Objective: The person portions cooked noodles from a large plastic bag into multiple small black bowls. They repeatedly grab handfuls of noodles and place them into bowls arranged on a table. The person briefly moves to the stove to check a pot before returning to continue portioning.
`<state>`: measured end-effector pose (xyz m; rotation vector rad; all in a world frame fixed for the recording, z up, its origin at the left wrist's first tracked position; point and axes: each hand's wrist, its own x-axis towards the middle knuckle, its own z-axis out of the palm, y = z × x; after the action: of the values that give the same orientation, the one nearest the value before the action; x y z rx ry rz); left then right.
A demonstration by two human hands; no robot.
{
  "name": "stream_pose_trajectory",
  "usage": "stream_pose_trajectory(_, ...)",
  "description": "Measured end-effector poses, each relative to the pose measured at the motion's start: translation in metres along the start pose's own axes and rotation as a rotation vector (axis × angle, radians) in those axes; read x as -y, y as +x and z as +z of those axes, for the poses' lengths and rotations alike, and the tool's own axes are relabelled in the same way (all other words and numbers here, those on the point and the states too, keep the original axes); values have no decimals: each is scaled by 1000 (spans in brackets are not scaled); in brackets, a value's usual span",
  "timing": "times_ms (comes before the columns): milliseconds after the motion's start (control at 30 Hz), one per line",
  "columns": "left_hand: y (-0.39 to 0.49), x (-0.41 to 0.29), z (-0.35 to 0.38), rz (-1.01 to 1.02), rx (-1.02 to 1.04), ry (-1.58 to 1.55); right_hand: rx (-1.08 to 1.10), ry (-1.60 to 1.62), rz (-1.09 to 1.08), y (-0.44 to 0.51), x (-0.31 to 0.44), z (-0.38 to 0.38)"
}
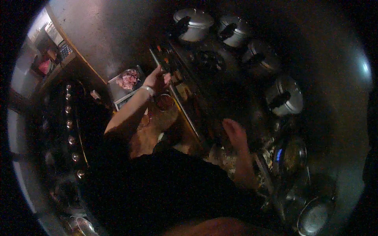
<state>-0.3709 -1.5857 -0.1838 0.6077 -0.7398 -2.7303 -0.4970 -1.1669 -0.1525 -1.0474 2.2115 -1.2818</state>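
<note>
My left hand (158, 79) is raised over the front rail (183, 115) of a dark stove, beside a bowl of reddish food (164, 102). Its fingers are partly curled, and the dim picture does not show whether anything is between them. My right hand (234, 129) hovers over the dark stove top with the fingers close together; nothing can be made out in it. Left of my left hand, pink raw meat (129, 79) sits on a metal scale or tray (118, 90).
Several metal pots with dark handles, among them a lidded pot (194, 25) and another (285, 97), stand along the back and right. A burner (209, 60) lies between them and the rail. A round pan (295, 156) and an oval metal dish (314, 216) are at lower right.
</note>
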Motion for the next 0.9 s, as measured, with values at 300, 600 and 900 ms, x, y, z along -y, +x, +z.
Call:
stream_pose_trajectory(300, 215, -112, -9, -1, 100, -60, -247, 51, -158, 325, 95, 124)
stream_pose_trajectory(600, 225, -114, -18, -18, -104, 70, -399, -316, 82, 494, 104, 210)
stream_pose_trajectory(900, 205, -111, -10, 62, -174, 68, -236, 227, 267, 510, 108, 123)
